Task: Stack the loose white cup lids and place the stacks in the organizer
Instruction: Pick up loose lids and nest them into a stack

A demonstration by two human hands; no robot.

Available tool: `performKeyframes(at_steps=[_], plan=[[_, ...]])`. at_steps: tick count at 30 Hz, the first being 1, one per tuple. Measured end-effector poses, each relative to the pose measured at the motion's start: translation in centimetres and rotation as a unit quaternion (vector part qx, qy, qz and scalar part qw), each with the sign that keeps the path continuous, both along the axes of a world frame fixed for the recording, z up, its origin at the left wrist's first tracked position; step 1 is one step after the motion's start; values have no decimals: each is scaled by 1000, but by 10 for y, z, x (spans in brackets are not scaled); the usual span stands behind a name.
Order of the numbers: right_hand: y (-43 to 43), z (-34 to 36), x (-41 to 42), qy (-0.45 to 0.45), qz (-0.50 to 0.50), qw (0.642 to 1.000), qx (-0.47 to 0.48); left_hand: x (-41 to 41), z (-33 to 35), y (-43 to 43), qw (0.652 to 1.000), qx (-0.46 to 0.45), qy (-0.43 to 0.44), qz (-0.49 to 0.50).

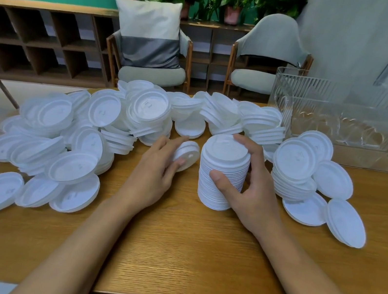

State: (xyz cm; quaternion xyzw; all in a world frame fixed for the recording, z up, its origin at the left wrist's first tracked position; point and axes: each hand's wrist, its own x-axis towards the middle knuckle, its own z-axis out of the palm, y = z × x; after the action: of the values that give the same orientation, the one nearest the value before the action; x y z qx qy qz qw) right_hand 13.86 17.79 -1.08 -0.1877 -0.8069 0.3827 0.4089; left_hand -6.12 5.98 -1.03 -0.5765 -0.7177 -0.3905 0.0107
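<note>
Now, right hand (253, 192): wrapped round the tall lid stack (216, 191).
Left hand (154, 176): a tilted lid (187, 154) is pinched.
Clear organizer (305, 101): far right on the tabletop (183, 247).

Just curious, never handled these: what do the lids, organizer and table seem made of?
Lids: likely thin moulded plastic, matte white; crisp pressed rings, and they nest tightly. Organizer: clear rigid plastic, perhaps acrylic; see-through ribbed walls with glints. Table: wood or wood-look veneer, visible grain, faint sheen.
</note>
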Motion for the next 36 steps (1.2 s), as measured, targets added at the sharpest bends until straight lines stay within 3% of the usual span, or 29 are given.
performKeyframes(at_steps=[2, 4, 9, 14, 16, 20, 26, 33, 36], plan=[[0, 0, 0, 1, 0, 1000, 1, -2, -1, 0, 999, 15, -28, 13], [0, -1, -1, 2, 0, 1000, 1, 0, 7, -2, 992, 47, -110, 25], [1, -1, -1, 4, -4, 1000, 7, 13, 49, -9, 934, 166, -316, 13], [-1, 1, 0, 12, -8, 1000, 7, 26, 77, 3, 878, 130, -459, -45], [-2, 0, -1, 22, -3, 1000, -5, 32, 77, 11, 892, 107, -436, -53], [-2, 0, -2, 24, -2, 1000, -7, 42, 66, 23, 947, 99, -305, -12], [-1, -1, -2, 21, 0, 999, 27, 57, 52, 25, 978, 65, -198, 16], [-1, -1, -1, 25, 6, 1000, 15, 52, 55, 20, 968, 22, -243, -67], [-1, -2, -1, 22, 7, 1000, 16, 54, 56, 18, 958, 43, -274, -69]])
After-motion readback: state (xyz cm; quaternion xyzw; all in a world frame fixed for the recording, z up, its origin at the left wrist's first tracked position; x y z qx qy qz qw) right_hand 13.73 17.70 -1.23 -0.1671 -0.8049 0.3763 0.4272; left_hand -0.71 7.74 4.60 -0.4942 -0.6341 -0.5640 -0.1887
